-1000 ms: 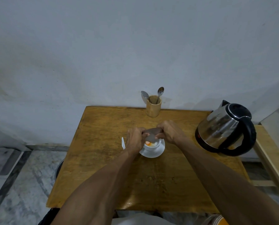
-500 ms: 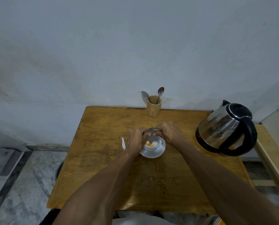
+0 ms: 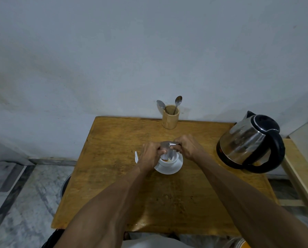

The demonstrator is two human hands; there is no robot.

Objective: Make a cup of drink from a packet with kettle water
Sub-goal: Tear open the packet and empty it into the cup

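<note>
Head view: packet, pinched at its top between left hand and right hand, now hangs tipped mouth-down into the cup on its saucer; a second ago it lay flatter above the rim. Emptying is probably nearly finished, with orange powder visible inside. Kettle waits right, near the worktop edge; open surface lies between. A torn strip rests left.
</note>
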